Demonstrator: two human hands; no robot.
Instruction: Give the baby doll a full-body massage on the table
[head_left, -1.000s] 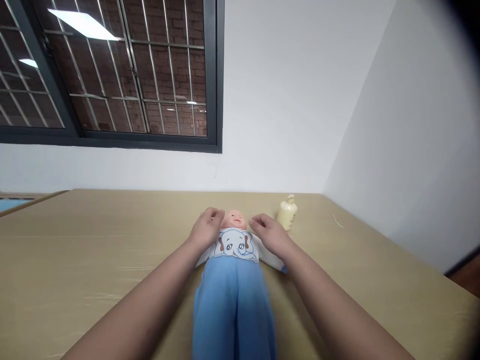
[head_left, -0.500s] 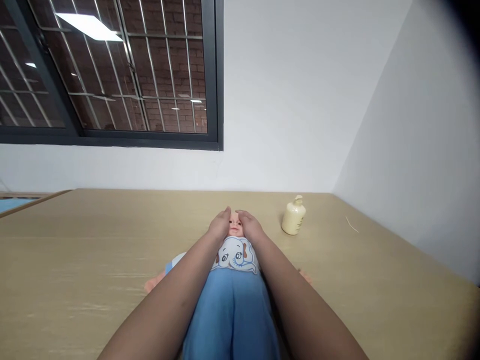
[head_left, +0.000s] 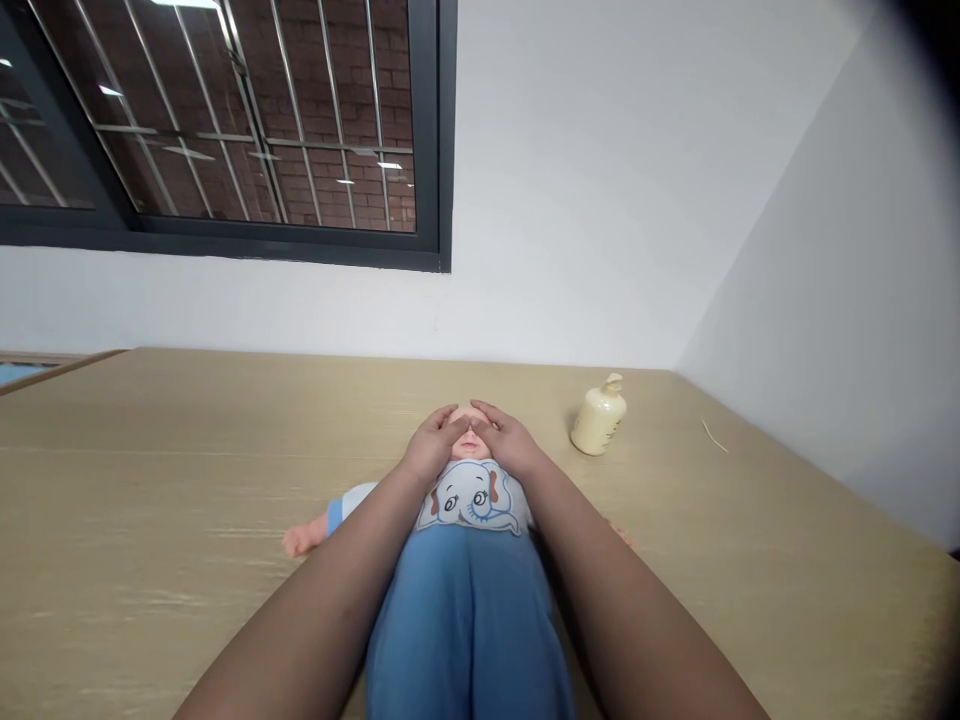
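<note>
A baby doll (head_left: 469, 505) lies on its back on the wooden tabletop, dressed in a white top with an elephant print and blue trousers. My left hand (head_left: 433, 442) is cupped round one side of the doll's head, its thumb resting across the face near the eye. On the other side my right hand (head_left: 510, 440) curves round the head in the same way. Both thumbs cover the doll's eyes, while its mouth and chin show between my wrists. One doll arm sticks out at the left; my right forearm mostly hides the other.
A cream pump bottle (head_left: 598, 418) stands right of the doll's head. Farther right lies a thin pale strip (head_left: 714, 437). The tabletop (head_left: 187, 460) meets a white wall (head_left: 570, 200) behind, with a barred window (head_left: 300, 130) at upper left.
My thumbs have moved inward over the doll's eyes, which showed before between my hands. The view has tilted slightly downward.
</note>
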